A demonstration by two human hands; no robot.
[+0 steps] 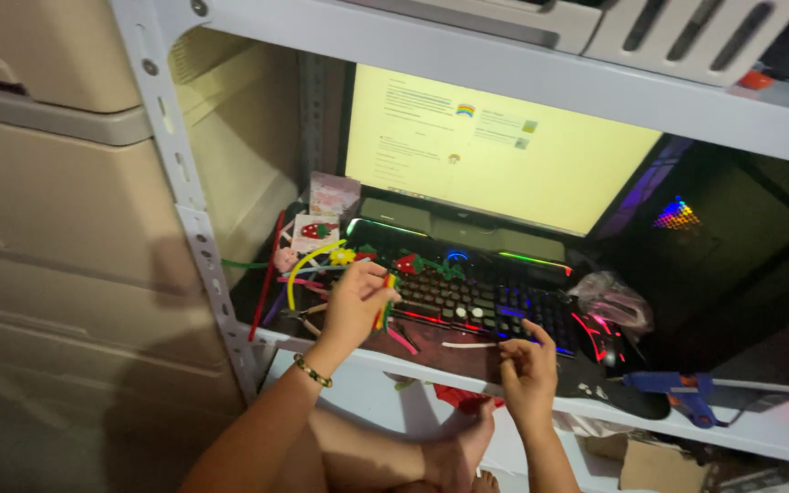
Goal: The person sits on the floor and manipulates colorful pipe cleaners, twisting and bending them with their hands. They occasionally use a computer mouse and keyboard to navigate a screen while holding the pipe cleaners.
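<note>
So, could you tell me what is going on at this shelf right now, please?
A person sits at a metal shelf used as a desk, in front of a lit monitor and a backlit keyboard. The left hand holds a small bunch of coloured pipe cleaners above the keyboard's left end. The right hand rests at the shelf's front edge, near a white stick. More pipe cleaners and a blue glue gun lie nearby.

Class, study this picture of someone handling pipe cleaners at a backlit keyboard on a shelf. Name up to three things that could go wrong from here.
1. The left hand holds a bundle of pipe cleaners right over the keyboard; fluff or wire ends might drop between the keys.
2. The blue glue gun lies near the shelf edge and could be knocked off.
3. The right hand works in dim light, so small pieces may be misjudged.
</note>
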